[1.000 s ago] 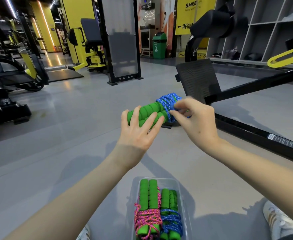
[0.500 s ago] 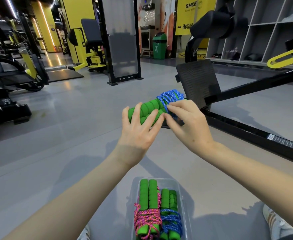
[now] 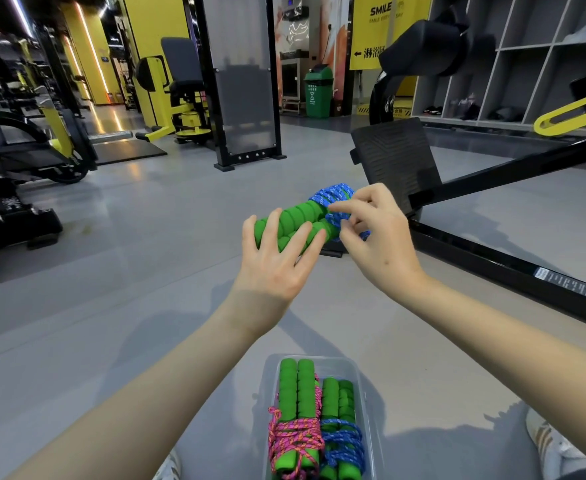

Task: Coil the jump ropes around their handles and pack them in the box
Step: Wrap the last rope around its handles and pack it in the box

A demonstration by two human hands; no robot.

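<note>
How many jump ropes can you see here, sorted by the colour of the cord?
Blue jump ropes: 2, the held one and the boxed one
Pink jump rope: 1, in the box
Total: 3

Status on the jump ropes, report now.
Left hand grips green handles. Right hand pinches blue rope wound at their far end. Box holds pink bundle and blue bundle. Nothing between hands and box.
</note>
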